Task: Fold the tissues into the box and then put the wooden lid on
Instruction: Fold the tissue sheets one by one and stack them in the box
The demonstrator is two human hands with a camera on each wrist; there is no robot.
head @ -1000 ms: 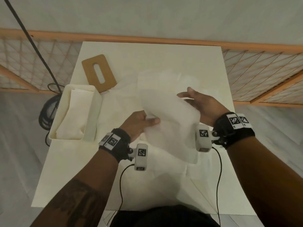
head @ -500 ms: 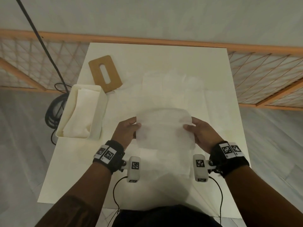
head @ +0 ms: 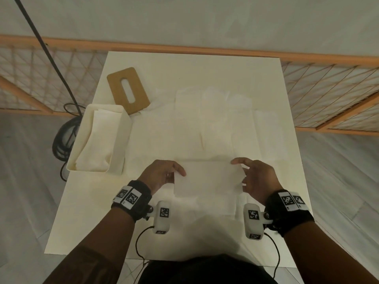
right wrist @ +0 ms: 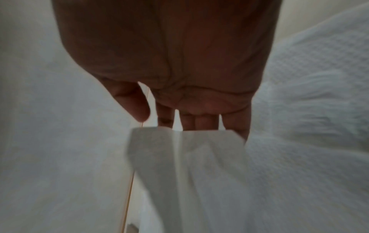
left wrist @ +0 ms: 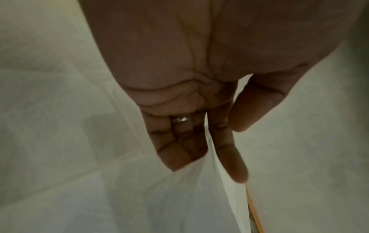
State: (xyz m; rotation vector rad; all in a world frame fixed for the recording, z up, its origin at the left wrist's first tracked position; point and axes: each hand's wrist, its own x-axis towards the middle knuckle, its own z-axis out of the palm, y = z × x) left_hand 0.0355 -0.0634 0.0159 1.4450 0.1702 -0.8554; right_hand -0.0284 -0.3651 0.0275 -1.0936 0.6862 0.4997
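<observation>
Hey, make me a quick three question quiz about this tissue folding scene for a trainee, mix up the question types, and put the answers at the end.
1. True or false: the wooden lid sits on the box.
2. Which hand touches the folded tissue? A) left hand only B) right hand only C) both
3. Fill in: the box stands on the table's ___ side, as the person sees it.

Key: 1 false, the lid lies flat on the table beyond the box; 2 C; 3 left.
</observation>
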